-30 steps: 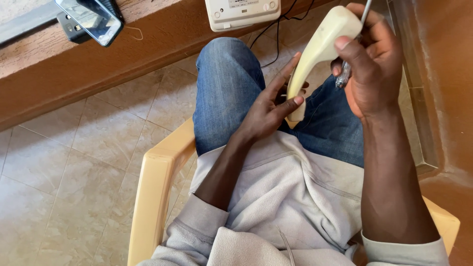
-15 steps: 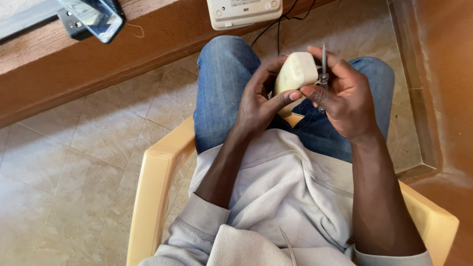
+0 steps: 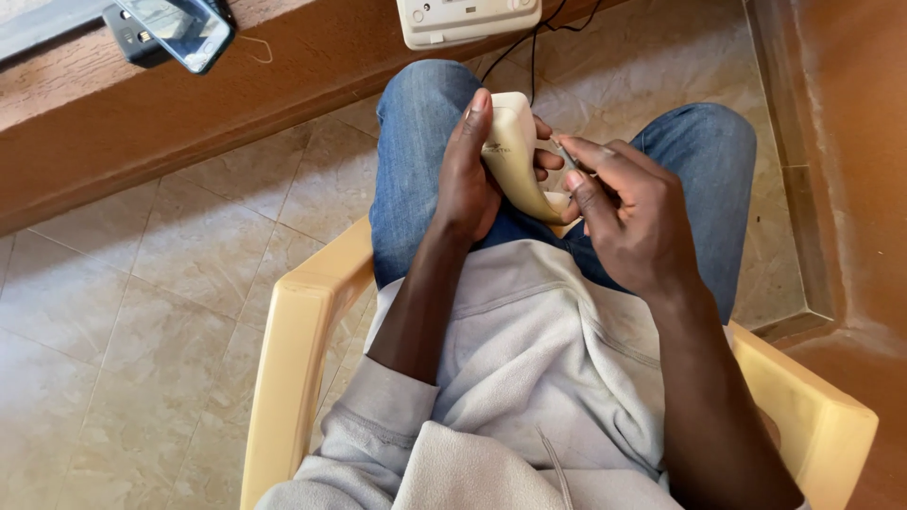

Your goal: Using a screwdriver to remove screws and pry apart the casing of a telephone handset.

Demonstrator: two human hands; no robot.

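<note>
- While the person sits in a pale yellow plastic armchair (image 3: pixel 293 378), blue jeans (image 3: pixel 416 142) fill the lap.
- Over the lap, a cream curved plastic handset casing (image 3: pixel 515 156) stands tilted between both hands.
- Left hand (image 3: pixel 468 175) clasps the casing's side, fingers wrapped round it.
- Right hand (image 3: pixel 628 217) pinches a thin grey metal tool (image 3: pixel 564 154), its tip touching the casing.

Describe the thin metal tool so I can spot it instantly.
Start at the yellow plastic chair, then go up to the person's lap. The right hand pinches a thin grey metal tool against the cream curved plastic casing gripped by the left hand; it's the only slim metallic thing there.
</note>
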